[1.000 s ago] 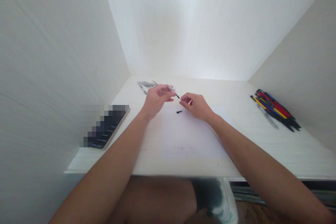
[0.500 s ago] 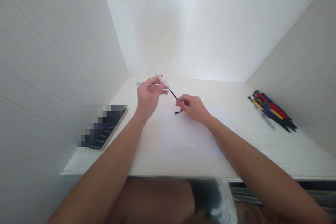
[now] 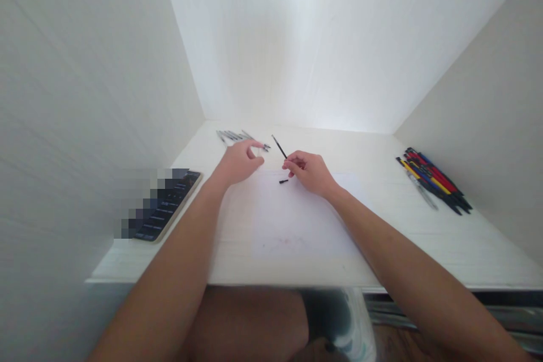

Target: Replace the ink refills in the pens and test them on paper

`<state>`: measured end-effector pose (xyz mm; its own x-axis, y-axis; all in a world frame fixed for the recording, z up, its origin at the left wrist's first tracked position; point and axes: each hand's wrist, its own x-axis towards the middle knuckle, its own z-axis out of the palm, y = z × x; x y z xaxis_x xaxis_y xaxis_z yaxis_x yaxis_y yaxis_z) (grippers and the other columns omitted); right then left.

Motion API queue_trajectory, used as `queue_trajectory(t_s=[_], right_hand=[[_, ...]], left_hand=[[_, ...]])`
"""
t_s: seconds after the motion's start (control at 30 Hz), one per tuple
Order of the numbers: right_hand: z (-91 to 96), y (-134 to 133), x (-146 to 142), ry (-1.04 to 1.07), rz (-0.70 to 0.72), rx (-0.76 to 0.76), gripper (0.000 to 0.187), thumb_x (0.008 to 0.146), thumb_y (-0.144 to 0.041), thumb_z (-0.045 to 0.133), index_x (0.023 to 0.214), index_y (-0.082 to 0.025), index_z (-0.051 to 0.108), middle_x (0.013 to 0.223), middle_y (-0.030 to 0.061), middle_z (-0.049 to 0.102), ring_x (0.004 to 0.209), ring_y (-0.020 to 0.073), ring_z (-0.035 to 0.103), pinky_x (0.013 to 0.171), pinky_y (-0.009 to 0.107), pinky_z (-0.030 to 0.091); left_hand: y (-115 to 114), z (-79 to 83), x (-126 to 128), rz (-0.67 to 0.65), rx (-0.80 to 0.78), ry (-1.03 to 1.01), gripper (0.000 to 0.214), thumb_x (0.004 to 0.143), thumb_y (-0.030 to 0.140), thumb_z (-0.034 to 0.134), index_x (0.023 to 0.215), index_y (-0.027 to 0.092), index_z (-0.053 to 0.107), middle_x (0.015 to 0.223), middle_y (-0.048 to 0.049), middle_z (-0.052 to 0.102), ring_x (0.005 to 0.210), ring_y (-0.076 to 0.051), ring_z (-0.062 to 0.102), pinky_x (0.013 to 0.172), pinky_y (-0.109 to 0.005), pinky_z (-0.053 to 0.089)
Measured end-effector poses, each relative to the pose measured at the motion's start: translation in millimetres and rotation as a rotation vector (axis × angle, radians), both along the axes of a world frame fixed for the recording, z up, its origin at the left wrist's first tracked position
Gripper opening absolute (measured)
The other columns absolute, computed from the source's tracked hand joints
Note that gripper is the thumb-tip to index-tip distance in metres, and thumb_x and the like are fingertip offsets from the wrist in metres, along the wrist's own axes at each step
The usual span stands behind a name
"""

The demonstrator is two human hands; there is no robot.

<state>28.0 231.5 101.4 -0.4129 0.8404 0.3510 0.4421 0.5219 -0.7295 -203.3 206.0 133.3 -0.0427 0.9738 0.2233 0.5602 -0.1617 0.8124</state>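
Note:
Between the thumb and fingers of my right hand point(image 3: 309, 172) is a thin black pen refill point(image 3: 279, 146), its pale-tipped end slanting up and to the left. My left hand point(image 3: 242, 163) is at the back left of the desk, thumb and index finger apart, over a group of clear, slim pen parts point(image 3: 231, 135). Dark tips point(image 3: 266, 147) of some of them show just beyond its fingers; the hand covers the rest. A small black pen cap point(image 3: 283, 181) lies on a white paper sheet point(image 3: 305, 220) below my right hand.
A phone point(image 3: 169, 209), partly blurred out, lies at the desk's left side. Several red, yellow, blue and black pens point(image 3: 436, 178) are piled at the right, with a clear pen point(image 3: 424, 192) alongside. White panels enclose the desk point(image 3: 229, 260) at the back and both sides.
The left hand has pulled a clear pen barrel away from the refill and moved down and left to the pen parts, fingers parting. My right hand still holds the refill, nearly in place.

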Motion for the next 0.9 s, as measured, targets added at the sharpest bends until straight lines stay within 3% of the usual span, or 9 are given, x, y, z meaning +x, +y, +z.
queue_trajectory(t_s=[0.1, 0.23, 0.33, 0.43, 0.53, 0.67, 0.9], right_hand=[[2.1, -1, 0, -0.021, -0.015, 0.016, 0.014, 0.097, -0.03, 0.064, 0.089, -0.021, 0.071, 0.085, 0.0034, 0.079, 0.071, 0.0178, 0.074, 0.071, 0.031, 0.054], [7.5, -4, 1, -0.076, -0.048, 0.044, 0.015, 0.098, -0.028, 0.063, 0.09, -0.02, 0.072, 0.083, 0.0028, 0.078, 0.071, 0.0177, 0.074, 0.071, 0.031, 0.052], [9.5, -5, 1, -0.096, -0.058, 0.054, 0.016, 0.099, -0.029, 0.062, 0.09, -0.02, 0.072, 0.084, 0.0034, 0.079, 0.071, 0.018, 0.074, 0.072, 0.031, 0.052], [9.0, -3, 1, -0.1, -0.061, 0.072, 0.016, 0.099, -0.029, 0.062, 0.091, -0.02, 0.073, 0.085, 0.0041, 0.08, 0.072, 0.0184, 0.074, 0.072, 0.031, 0.053], [8.3, -2, 2, -0.112, -0.061, 0.095, 0.016, 0.099, -0.028, 0.062, 0.093, -0.019, 0.074, 0.085, 0.0049, 0.08, 0.072, 0.0189, 0.074, 0.071, 0.032, 0.052], [9.3, 0, 5, -0.16, -0.073, 0.141, 0.016, 0.098, -0.027, 0.063, 0.094, -0.019, 0.076, 0.083, 0.0053, 0.079, 0.071, 0.0196, 0.072, 0.071, 0.033, 0.052], [9.6, 4, 8, -0.085, -0.058, 0.13, 0.017, 0.096, -0.029, 0.065, 0.094, -0.019, 0.079, 0.09, 0.0061, 0.081, 0.067, 0.0178, 0.07, 0.07, 0.034, 0.051]], left_hand=[[-8, -4.5, -3, -0.131, -0.105, 0.272, 0.034, 0.07, 0.023, 0.07, 0.102, 0.018, 0.077, 0.084, -0.008, 0.074, 0.079, -0.026, 0.069, 0.077, -0.036, 0.052], [-23, -2.9, -6, -0.182, -0.062, 0.258, 0.028, 0.071, 0.024, 0.069, 0.098, 0.022, 0.076, 0.107, -0.0122, 0.077, 0.102, -0.031, 0.071, 0.089, -0.037, 0.052], [-26, -2.9, -10, -0.235, -0.074, 0.261, 0.027, 0.073, 0.022, 0.067, 0.098, 0.022, 0.077, 0.114, -0.0117, 0.077, 0.108, -0.031, 0.071, 0.095, -0.038, 0.052], [-17, -5.3, -8, -0.249, -0.089, 0.301, 0.04, 0.078, 0.024, 0.072, 0.117, 0.02, 0.075, 0.105, -0.0104, 0.078, 0.096, -0.027, 0.072, 0.088, -0.037, 0.053], [-5, -5.9, -1, -0.168, 0.026, 0.265, 0.051, 0.08, 0.034, 0.079, 0.128, 0.018, 0.072, 0.09, -0.0058, 0.076, 0.078, -0.02, 0.068, 0.081, -0.034, 0.053], [-1, -0.8, 8, -0.163, 0.232, 0.016, 0.04, 0.084, 0.044, 0.078, 0.114, 0.019, 0.078, 0.086, -0.0032, 0.076, 0.067, -0.014, 0.064, 0.067, -0.027, 0.05], [-8, 9.6, 10, -0.124, 0.227, -0.144, 0.019, 0.086, 0.031, 0.071, 0.084, 0.014, 0.08, 0.075, -0.0059, 0.076, 0.059, -0.012, 0.063, 0.056, -0.022, 0.05]])
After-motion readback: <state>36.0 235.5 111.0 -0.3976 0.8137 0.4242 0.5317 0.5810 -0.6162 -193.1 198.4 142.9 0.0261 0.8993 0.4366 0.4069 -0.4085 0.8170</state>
